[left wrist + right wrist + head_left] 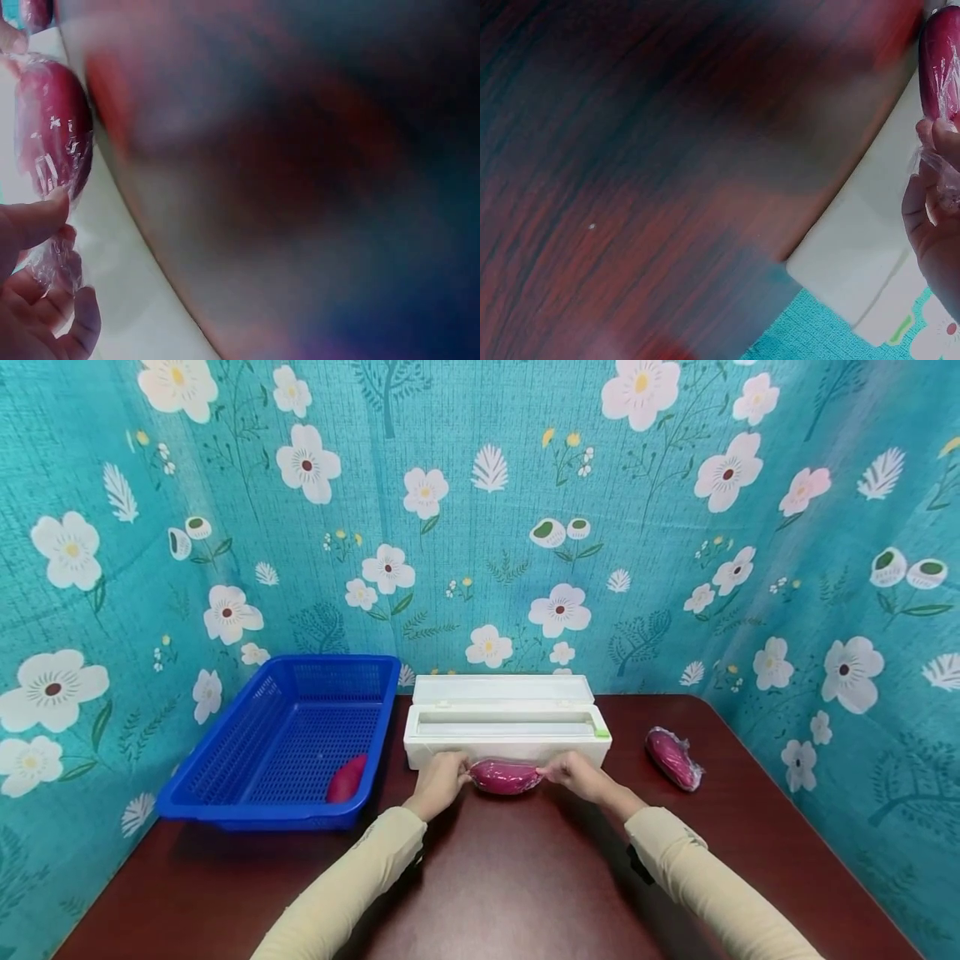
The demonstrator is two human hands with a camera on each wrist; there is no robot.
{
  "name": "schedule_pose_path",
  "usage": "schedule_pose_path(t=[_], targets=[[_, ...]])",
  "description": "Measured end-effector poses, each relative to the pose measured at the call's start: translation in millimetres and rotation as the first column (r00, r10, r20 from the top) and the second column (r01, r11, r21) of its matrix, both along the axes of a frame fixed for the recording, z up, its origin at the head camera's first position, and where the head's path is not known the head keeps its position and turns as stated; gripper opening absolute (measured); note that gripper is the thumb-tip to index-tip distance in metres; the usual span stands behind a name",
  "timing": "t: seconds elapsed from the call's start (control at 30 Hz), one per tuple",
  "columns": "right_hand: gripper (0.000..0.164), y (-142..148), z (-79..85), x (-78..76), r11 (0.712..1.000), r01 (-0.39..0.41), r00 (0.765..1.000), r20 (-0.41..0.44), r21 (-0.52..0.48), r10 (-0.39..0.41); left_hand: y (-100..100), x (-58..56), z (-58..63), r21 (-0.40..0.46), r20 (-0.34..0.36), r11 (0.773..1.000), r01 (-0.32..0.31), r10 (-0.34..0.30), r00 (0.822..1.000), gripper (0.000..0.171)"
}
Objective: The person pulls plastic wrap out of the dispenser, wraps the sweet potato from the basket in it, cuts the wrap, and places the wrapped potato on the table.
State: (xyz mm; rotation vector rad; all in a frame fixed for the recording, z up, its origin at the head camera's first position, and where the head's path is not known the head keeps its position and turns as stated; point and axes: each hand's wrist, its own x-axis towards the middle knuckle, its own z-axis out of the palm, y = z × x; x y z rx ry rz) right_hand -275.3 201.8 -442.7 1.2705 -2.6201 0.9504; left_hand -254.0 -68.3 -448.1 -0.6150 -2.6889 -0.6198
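Note:
In the head view a smooth purple-red, oblong vegetable (506, 777), wrapped in clear cling film, is held level just in front of a white cling film dispenser (510, 748). My left hand (441, 781) pinches the gathered film at its left end, and the left wrist view shows thumb and fingers around that crumpled film tail (56, 262). At the opposite end, my right hand (581, 775) pinches the other film tail, partly seen in the right wrist view (937, 169). The exact kind of vegetable cannot be told.
A blue plastic basket (258, 810) on the left contains one unwrapped red vegetable (347, 779). Toward the right lies another film-wrapped one (673, 758). The dispenser's lid (502, 689) is raised, near a flowered teal curtain (480, 527). All stand on a dark red-brown table (495, 885).

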Motion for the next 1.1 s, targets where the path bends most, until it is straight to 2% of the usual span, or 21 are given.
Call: schedule_pose_path(t=[0.13,0.27,0.33,0.4,0.47,0.5,0.53,0.57,0.6,0.67,0.73,0.77,0.8,0.87,0.93,1.03,1.1], targets=[[0.022,2,3.4,4.2,0.997,0.028,1.0,-0.012,0.066,-0.028,1,1.6,0.2,-0.022,-0.03,1.0,0.007,-0.007,1.0,0.014],[0.026,3,12.3,8.8,0.99,0.066,0.998,-0.031,0.121,-0.063,1,5.1,5.2,-0.028,-0.029,0.999,0.024,-0.025,0.999,0.011],[0.027,5,18.8,13.3,0.99,0.101,0.994,0.032,0.098,-0.105,1,7.3,7.5,-0.059,-0.033,0.998,0.01,-0.012,0.999,0.011],[0.026,9,24.8,17.7,0.982,0.181,0.982,0.047,0.057,-0.183,2,9.9,10.2,-0.11,-0.054,0.994,-0.022,0.016,0.998,0.012],[0.024,13,30.6,20.9,0.951,0.308,0.952,0.014,-0.028,-0.307,3,12.6,13.8,-0.144,-0.089,0.988,-0.053,0.041,0.995,0.013],[0.023,16,32.5,21.1,0.92,0.382,0.923,-0.015,-0.085,-0.385,4,13.5,16.1,-0.154,-0.112,0.986,-0.064,0.046,0.993,0.013],[0.022,18,34.0,20.3,0.872,0.466,0.878,-0.047,-0.151,-0.477,5,14.6,19.0,-0.158,-0.132,0.985,-0.072,0.052,0.99,0.012],[0.022,21,34.7,18.3,0.808,0.544,0.819,-0.064,-0.225,-0.57,7,15.4,22.2,-0.154,-0.146,0.985,-0.078,0.056,0.988,0.011],[0.023,24,35.3,15.8,0.732,0.61,0.757,-0.05,-0.303,-0.651,9,16.1,25.4,-0.145,-0.154,0.986,-0.081,0.058,0.986,0.01],[0.028,29,34.5,9.9,0.555,0.721,0.634,0.07,-0.414,-0.771,13,17.5,33.2,-0.119,-0.148,0.99,-0.073,0.055,0.987,0.007],[0.037,31,32.0,4.0,0.39,0.804,0.527,0.234,-0.45,-0.817,19,18.7,41.0,-0.086,-0.133,0.994,-0.061,0.05,0.99,0.007],[0.042,32,30.1,1.3,0.328,0.837,0.481,0.304,-0.438,-0.822,22,19.3,44.5,-0.073,-0.125,0.996,-0.057,0.047,0.991,0.007],[0.047,30,28.6,-0.7,0.284,0.865,0.443,0.362,-0.415,-0.82,25,19.6,47.7,-0.061,-0.12,0.997,-0.052,0.044,0.992,0.007],[0.058,25,25.5,-3.9,0.228,0.908,0.376,0.445,-0.35,-0.813,32,20.2,53.3,-0.046,-0.116,0.998,-0.045,0.04,0.992,0.008],[0.067,18,22.8,-6.6,0.21,0.937,0.327,0.483,-0.281,-0.813,39,20.3,57.3,-0.037,-0.122,0.999,-0.039,0.034,0.992,0.008],[0.072,8,19.7,-8.9,0.201,0.954,0.29,0.504,-0.225,-0.814,48,19.1,60.9,-0.023,-0.134,0.999,-0.029,0.026,0.991,0.008],[0.069,4,16.4,-9.8,0.206,0.954,0.292,0.503,-0.219,-0.814,54,17.5,61.8,-0.006,-0.133,1.0,-0.016,0.015,0.991,0.008]])
